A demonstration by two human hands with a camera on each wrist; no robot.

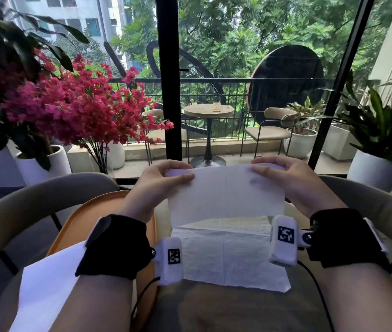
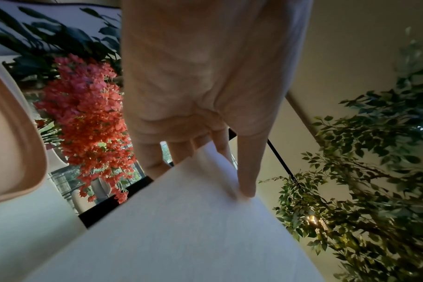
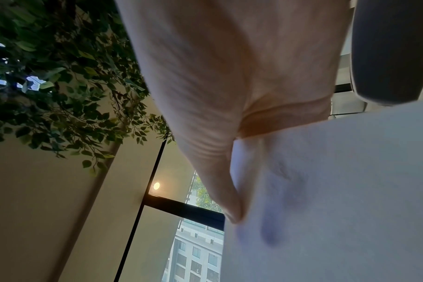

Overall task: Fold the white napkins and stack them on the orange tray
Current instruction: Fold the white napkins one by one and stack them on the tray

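A white napkin (image 1: 223,195) hangs in the air in front of me, held by its two top corners. My left hand (image 1: 166,174) pinches the upper left corner between thumb and fingers; my right hand (image 1: 276,173) pinches the upper right corner the same way. The left wrist view shows the left hand (image 2: 229,171) with its thumb pressed on the napkin (image 2: 181,229). In the right wrist view the right hand (image 3: 234,190) grips the napkin (image 3: 338,190). Another white napkin (image 1: 228,257) lies flat on the table below. The orange tray (image 1: 89,214) sits at the left, with a white napkin (image 1: 46,291) on its near end.
Curved grey chair backs (image 1: 46,192) stand beyond the table on both sides. A bunch of pink flowers (image 1: 70,104) and white plant pots (image 1: 377,168) stand by the window. A black cable (image 1: 314,283) runs from my right wrist across the table.
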